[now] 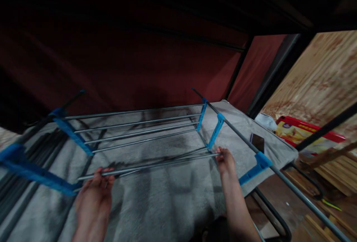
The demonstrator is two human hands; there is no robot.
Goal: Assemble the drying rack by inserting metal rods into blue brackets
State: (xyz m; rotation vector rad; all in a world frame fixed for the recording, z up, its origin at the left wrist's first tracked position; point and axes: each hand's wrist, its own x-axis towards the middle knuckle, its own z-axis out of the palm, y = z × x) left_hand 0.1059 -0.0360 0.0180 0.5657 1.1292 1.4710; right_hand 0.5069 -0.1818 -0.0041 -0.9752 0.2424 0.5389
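Observation:
A thin metal rod spans the space between my two hands. Its left end lies in the closed fingers of my left hand, beside a blue plastic bracket. My right hand pinches the right end, just below another blue bracket. Behind them, several parallel rods join a blue bracket on the left to one on the right. A long metal pole runs through the right-hand brackets. Near my right forearm, one more blue bracket hangs on that pole.
Grey cloth covers the surface under the frame. Several dark tubes lie at the left. A phone rests on the cloth at the right, near a red and yellow package. A dark post and a red curtain stand behind.

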